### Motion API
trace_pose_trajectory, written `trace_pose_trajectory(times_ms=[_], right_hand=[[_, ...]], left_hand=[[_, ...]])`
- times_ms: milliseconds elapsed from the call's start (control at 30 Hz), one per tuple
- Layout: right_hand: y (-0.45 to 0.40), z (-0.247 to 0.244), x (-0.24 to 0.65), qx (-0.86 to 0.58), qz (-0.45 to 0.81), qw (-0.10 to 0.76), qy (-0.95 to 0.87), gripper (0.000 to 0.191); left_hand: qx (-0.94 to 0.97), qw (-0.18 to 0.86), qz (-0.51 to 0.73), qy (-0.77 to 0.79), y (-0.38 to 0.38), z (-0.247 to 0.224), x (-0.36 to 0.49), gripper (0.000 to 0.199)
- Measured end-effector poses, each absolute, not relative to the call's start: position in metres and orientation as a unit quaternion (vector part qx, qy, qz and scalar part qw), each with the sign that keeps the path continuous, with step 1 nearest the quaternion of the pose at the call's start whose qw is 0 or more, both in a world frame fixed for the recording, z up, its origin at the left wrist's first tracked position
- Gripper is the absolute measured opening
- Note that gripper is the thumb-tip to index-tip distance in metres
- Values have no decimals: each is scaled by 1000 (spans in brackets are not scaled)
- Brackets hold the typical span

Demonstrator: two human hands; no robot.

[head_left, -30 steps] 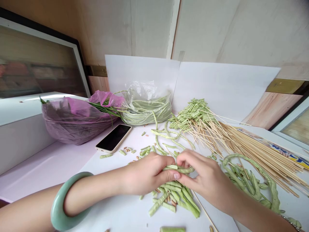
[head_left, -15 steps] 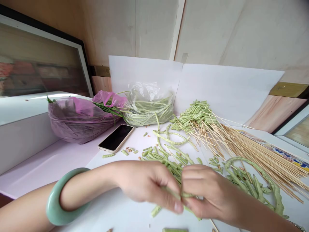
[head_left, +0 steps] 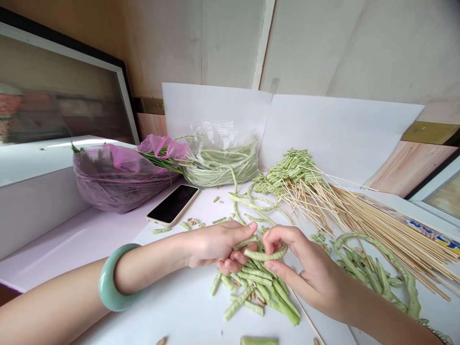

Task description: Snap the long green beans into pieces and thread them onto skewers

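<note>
My left hand point(head_left: 219, 247) and my right hand point(head_left: 294, 263) pinch a bent, pale green long bean point(head_left: 266, 255) between them, and its ends curve up into both sets of fingers. Directly below lies a heap of cut bean pieces point(head_left: 258, 292). A jade bangle point(head_left: 115, 278) circles my left wrist. Beyond my right hand are a tangle of long beans point(head_left: 373, 273) and a bundle of bamboo skewers point(head_left: 377, 235). Short bean lengths threaded on skewers point(head_left: 287, 170) lie further back.
A smartphone point(head_left: 173, 205) lies face up on the white table point(head_left: 172, 311), with loose beans and seeds nearby. Behind stand a clear plastic bag of beans point(head_left: 223, 165) and a purple bag of greens point(head_left: 115, 179). White boards point(head_left: 323, 129) lean against the wall.
Both hands have risen and drawn closer, and the bean between them now bends in a clear curve. The heap of cut pieces, blurred and partly covered earlier, now shows sharply beneath them.
</note>
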State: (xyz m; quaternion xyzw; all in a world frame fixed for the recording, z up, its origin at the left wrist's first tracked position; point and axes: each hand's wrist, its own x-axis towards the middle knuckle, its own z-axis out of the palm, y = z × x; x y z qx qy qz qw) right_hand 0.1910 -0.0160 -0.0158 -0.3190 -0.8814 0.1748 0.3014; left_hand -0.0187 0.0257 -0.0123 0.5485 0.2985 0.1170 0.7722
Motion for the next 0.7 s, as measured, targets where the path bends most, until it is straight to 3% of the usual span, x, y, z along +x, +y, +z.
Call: trace_pose_trajectory(times_ms=[333, 500, 600, 700], right_hand=[[-13, -29, 173, -383, 141, 424, -808, 30], [-10, -25, 176, -390, 127, 320, -854, 13], [-7, -34, 175, -325, 94, 313, -887, 24], [-5, -41, 174, -211, 46, 315, -924, 33]], left_hand=[[672, 685, 119, 257, 16, -18, -16, 52], [742, 590, 131, 289, 13, -8, -18, 54], [787, 531, 141, 282, 10, -1, -21, 46], [851, 474, 142, 176, 11, 2, -24, 31]])
